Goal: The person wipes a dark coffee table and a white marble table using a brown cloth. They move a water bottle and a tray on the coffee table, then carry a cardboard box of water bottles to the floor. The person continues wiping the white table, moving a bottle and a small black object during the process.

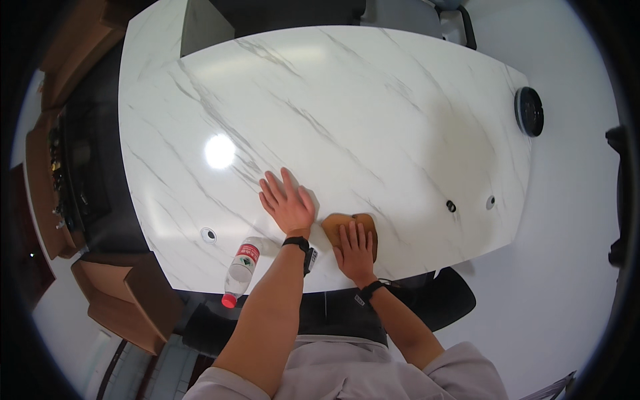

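A white marble-patterned table [340, 130] lies before me. My left hand [288, 202] rests palm down on its surface with the fingers apart and nothing in them. My right hand [356, 250] lies flat on top of a brown, rounded item [341, 222], perhaps leather, with a small notch in its far edge; the palm covers part of it. Each wrist wears a black band with a small device. To the left of my left forearm stands or leans a clear plastic bottle [240, 275] with a red cap and a red-and-white label, near the table's front edge.
Small black rings [451, 206] lie at the right, near a round cable grommet [490, 202]; another grommet [208, 235] is at the left. A dark round dish [529, 111] sits at the right edge. Brown armchairs [127, 300] stand at the left, a black chair [450, 300] beside me.
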`<state>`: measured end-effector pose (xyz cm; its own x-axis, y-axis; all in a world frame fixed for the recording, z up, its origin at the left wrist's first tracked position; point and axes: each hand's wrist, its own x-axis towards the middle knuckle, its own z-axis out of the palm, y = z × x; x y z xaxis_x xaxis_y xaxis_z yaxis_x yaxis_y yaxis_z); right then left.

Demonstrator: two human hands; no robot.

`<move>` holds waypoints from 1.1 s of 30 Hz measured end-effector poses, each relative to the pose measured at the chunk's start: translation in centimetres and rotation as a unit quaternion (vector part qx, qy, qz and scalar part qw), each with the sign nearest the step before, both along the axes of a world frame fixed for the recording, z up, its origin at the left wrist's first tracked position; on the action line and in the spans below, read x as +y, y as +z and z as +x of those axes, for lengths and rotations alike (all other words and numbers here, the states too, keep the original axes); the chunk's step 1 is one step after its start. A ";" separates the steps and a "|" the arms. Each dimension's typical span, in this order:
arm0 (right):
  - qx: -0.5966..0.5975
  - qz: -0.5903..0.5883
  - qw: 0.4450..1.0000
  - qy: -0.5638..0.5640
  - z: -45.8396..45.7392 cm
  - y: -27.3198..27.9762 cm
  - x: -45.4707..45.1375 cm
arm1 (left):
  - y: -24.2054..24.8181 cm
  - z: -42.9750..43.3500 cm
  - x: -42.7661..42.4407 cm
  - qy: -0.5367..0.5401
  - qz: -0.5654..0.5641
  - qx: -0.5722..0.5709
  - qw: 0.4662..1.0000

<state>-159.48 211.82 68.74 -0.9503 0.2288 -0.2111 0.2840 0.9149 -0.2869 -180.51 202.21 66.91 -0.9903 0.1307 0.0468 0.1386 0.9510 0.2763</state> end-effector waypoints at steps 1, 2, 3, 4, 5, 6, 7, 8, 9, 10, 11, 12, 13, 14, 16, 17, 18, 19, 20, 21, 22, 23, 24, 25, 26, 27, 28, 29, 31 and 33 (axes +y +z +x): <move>0.012 0.004 1.000 0.003 0.0 -0.1 0.2 | 0.0 0.0 0.0 0.000 -0.003 0.002 1.000; 0.016 -0.002 1.000 0.007 -0.4 -0.1 0.6 | 0.0 0.1 -0.1 -0.002 -0.009 0.002 1.000; 0.022 -0.008 1.000 0.012 -1.4 -0.1 1.4 | 0.0 0.0 -0.1 -0.002 0.000 0.009 1.000; 0.030 -0.017 0.999 0.011 -2.6 -0.1 2.2 | 0.0 0.1 -0.1 -0.002 0.005 0.013 1.000; 0.035 -0.021 0.999 0.009 -4.1 0.0 3.4 | 0.0 0.1 -0.1 -0.001 0.009 0.018 1.000; 0.043 -0.020 0.999 0.005 -5.8 -0.1 4.7 | -0.1 0.1 -0.1 -0.003 0.012 0.019 1.000; 0.059 -0.016 0.998 0.004 -7.7 -0.1 6.0 | -0.1 0.2 -0.2 -0.004 0.013 0.020 1.000; 0.088 -0.005 0.996 -0.007 -9.7 -0.2 7.4 | -0.3 0.1 -0.1 -0.004 0.015 0.021 1.000; 0.102 0.006 0.995 -0.010 -11.6 -0.3 8.8 | -0.4 0.2 -0.2 -0.005 0.011 0.021 1.000; 0.118 0.023 0.993 -0.016 -13.7 -0.6 10.0 | -0.5 0.1 -0.2 -0.005 0.008 0.020 1.000; 0.130 0.041 0.990 -0.022 -15.6 -0.9 11.1 | -0.5 0.2 -0.2 -0.006 0.004 0.019 1.000; 0.148 0.051 0.987 -0.035 -17.4 -1.2 12.1 | -0.5 0.3 -0.3 -0.004 0.005 0.017 1.000; 0.157 0.061 0.985 -0.047 -18.9 -1.3 12.7 | -0.6 0.2 -0.2 -0.003 0.008 0.020 1.000; 0.169 0.068 0.982 -0.059 -20.2 -1.5 13.3 | -0.6 0.3 -0.2 -0.003 0.010 0.021 1.000; 0.174 0.072 0.979 -0.080 -21.6 -1.6 13.8 | -0.6 0.3 -0.3 -0.003 0.007 0.022 1.000; 0.168 0.068 0.979 -0.088 -21.7 -1.6 13.6 | -0.7 0.4 -0.3 -0.003 0.006 0.024 1.000; 0.155 0.063 0.981 -0.100 -21.6 -1.6 13.4 | -0.7 0.4 -0.3 -0.003 0.003 0.023 1.000; 0.166 0.066 0.978 -0.104 -21.1 -1.6 13.0 | -0.8 0.4 -0.3 -0.003 0.000 0.023 1.000; 0.170 0.066 0.977 -0.111 -20.3 -1.5 12.3 | -0.8 0.4 -0.4 -0.005 -0.005 0.027 1.000; 0.165 0.063 0.977 -0.120 -19.2 -1.6 11.5 | -0.9 0.4 -0.4 -0.005 -0.005 0.026 1.000; 0.162 0.055 0.978 -0.123 -17.6 -1.6 10.5 | -1.0 0.4 -0.5 -0.007 -0.005 0.029 1.000; 0.151 0.054 0.980 -0.121 -15.7 -1.5 9.5 | -1.1 0.3 -0.5 -0.007 -0.002 0.027 1.000; 0.139 0.051 0.982 -0.120 -13.4 -1.4 8.3 | -1.2 0.4 -0.5 -0.008 -0.006 0.034 0.999; 0.131 0.053 0.983 -0.115 -11.0 -1.3 7.0 | -1.2 0.4 -0.5 -0.008 -0.008 0.037 0.999; 0.112 0.037 0.986 -0.117 -8.4 -1.3 5.9 | -1.3 0.4 -0.5 -0.008 -0.011 0.042 0.999; 0.097 0.026 0.988 -0.115 -5.5 -1.1 4.8 | -1.2 0.5 -0.5 -0.008 -0.008 0.044 0.999; 0.086 0.019 0.990 -0.108 -2.5 -0.9 3.7 | -1.2 0.5 -0.5 -0.009 -0.005 0.047 0.999; 0.065 0.008 0.993 -0.102 0.4 -0.8 2.8 | -1.2 0.5 -0.5 -0.011 -0.002 0.048 0.999; 0.059 0.012 0.994 -0.095 5.6 -0.5 1.6 | -1.1 0.6 -0.6 -0.008 -0.002 0.045 0.999; 0.019 0.019 0.995 -0.091 9.6 -0.2 1.2 | -1.1 0.6 -0.6 -0.009 -0.002 0.043 0.999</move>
<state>-149.90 212.98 68.52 -0.8998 0.4047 -0.1629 0.4351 0.8597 -0.2676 -179.91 201.58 65.83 -0.9804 0.1480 0.1303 0.1778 0.9494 0.2591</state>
